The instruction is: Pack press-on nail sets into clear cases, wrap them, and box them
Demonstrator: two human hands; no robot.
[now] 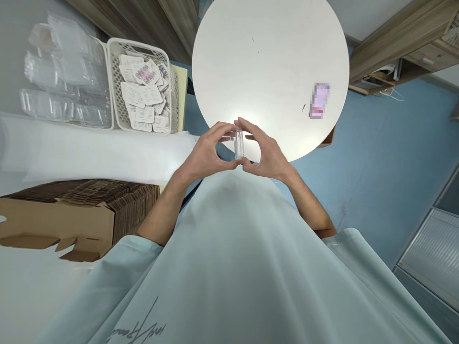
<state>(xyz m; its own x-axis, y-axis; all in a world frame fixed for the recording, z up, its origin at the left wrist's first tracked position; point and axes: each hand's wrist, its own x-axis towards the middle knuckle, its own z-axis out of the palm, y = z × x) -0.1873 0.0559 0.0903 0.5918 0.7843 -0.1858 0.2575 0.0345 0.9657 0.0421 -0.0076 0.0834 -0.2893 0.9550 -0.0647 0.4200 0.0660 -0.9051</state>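
Between my two hands, at the near edge of the round white table [265, 62], is a small clear plastic case [239, 143], seen edge-on. My left hand [211, 150] grips it from the left, thumb at the near end and fingers at the far end. From the other side my right hand [265, 152] holds it the same way, with fingertips and thumb at its two ends. Something small and bluish shows by my left fingers, too small to name.
On the left, a white basket [174, 95] holds many printed cards. Clear plastic cases [60, 71] fill a container beside it. White sheets [107, 155] lie nearer, then a stack of flattened cardboard boxes [89, 215]. A blurred pink-purple item [320, 100] lies on the table.
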